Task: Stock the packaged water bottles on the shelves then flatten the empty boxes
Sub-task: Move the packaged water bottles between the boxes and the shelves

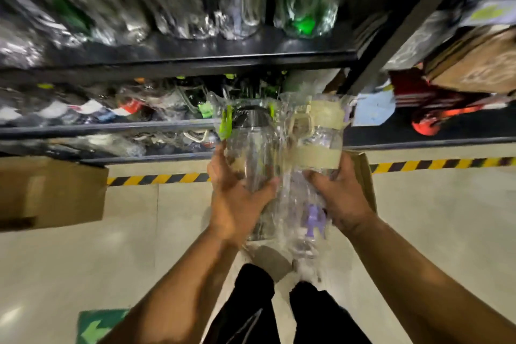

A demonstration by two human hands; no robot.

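Note:
I hold a bundle of clear plastic-wrapped water bottles between both hands, in front of the dark metal shelves point(178, 60). My left hand point(237, 198) grips the bottle with the green-and-black lid point(248, 142). My right hand point(339, 201) grips the bottle with the beige lid and band point(321, 142). A third wrapped bottle with purple parts point(312, 220) hangs lower between my hands. Wrapped bottles point(195, 8) fill the upper shelf; the view is blurred.
A brown cardboard box point(53, 193) sits on the floor at left, and another box point(363, 176) is partly hidden behind my right hand. Yellow-black hazard tape point(156, 178) runs along the floor under the shelves. Red items point(430, 112) and cartons sit on the right shelves.

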